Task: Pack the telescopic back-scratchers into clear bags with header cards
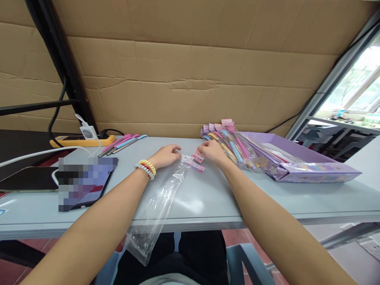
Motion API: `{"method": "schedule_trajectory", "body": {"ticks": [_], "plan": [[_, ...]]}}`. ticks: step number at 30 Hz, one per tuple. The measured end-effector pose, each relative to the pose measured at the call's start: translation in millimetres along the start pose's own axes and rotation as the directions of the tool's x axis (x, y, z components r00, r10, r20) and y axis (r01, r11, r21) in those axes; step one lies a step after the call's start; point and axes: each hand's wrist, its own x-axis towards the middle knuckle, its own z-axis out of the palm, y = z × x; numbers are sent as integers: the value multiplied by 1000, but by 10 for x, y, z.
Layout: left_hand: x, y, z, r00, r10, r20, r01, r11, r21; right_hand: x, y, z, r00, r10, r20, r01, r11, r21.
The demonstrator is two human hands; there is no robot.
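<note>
My left hand (166, 155) pinches the bag (166, 194) at its top; it hangs toward seven o'clock past the table's (213, 198) edge. Probably light, limp, slippery: best held there. At one o'clock, my right hand (213, 150) pinches a card (198, 156), likely stiffer.

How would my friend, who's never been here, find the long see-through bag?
Start at the grey table and look between the person's two forearms. There, a long clear bag starts by the left hand and slants down across the near edge. Unlike the bagged colourful sticks, it shows no sticks inside and its bottom hangs off the table.
</note>
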Motion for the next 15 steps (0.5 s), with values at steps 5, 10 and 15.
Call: {"method": "schedule_trajectory", "body": {"ticks": [5, 10, 15], "plan": [[47, -5, 59, 999, -7, 44, 10, 998, -54, -9, -32, 8, 1000, -18, -2, 18, 999, -46], [21, 56, -28, 996, -69, -50, 57, 975, -214, -16, -49, -4, 1000, -13, 24, 15, 997, -75], [2, 112, -76, 975, -108, -193, 39, 944, -327, -6, -19, 21, 984, -44, 173, 62, 993, -100]]}}
